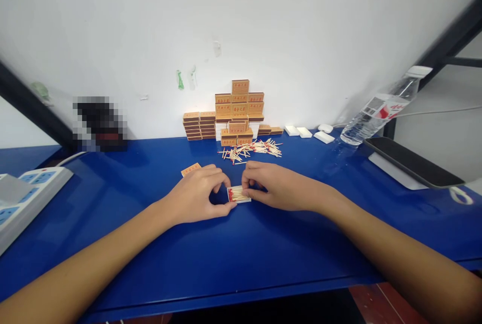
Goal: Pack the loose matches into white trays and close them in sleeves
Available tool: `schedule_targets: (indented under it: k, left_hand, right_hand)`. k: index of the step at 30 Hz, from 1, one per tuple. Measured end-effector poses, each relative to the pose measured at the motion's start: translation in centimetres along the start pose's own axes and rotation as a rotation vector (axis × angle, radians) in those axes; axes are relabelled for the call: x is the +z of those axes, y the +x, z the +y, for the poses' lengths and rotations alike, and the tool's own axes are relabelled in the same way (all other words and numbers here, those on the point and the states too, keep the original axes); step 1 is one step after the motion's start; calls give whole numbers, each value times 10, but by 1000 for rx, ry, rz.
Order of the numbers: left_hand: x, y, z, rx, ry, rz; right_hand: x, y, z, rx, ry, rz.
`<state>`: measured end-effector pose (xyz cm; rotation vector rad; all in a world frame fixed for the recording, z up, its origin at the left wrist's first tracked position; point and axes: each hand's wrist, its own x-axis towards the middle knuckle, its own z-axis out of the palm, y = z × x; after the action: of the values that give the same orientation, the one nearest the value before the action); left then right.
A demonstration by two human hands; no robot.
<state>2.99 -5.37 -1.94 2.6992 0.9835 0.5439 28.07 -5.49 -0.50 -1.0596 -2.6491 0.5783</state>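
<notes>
A small white matchbox tray [238, 194] filled with red-tipped matches lies on the blue table [241, 258]. My left hand [198, 193] pinches its left end and my right hand [269, 186] pinches its right end, fingers curled. An orange matchbox sleeve [191, 169] lies flat just behind my left hand. A loose heap of matches [251, 149] lies further back in the middle. Behind it, stacks of orange matchboxes [238, 111] stand against the wall.
A white power strip [26, 196] sits at the left edge. A tilted water bottle [380, 113], a dark phone on a white pad [412, 163] and small white trays [304, 132] are at the back right. A dark pixelated object [100, 123] stands at the back left.
</notes>
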Motion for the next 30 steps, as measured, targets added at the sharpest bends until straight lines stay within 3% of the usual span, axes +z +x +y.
schedule_targets:
  k: [25,30]
  left_hand:
    - [0,0,3,32,9,-10]
    - [0,0,4,31,3,-19]
  right_hand:
    - [1,0,-3,-53,14,62]
    - [-2,11,20,42,-4,238]
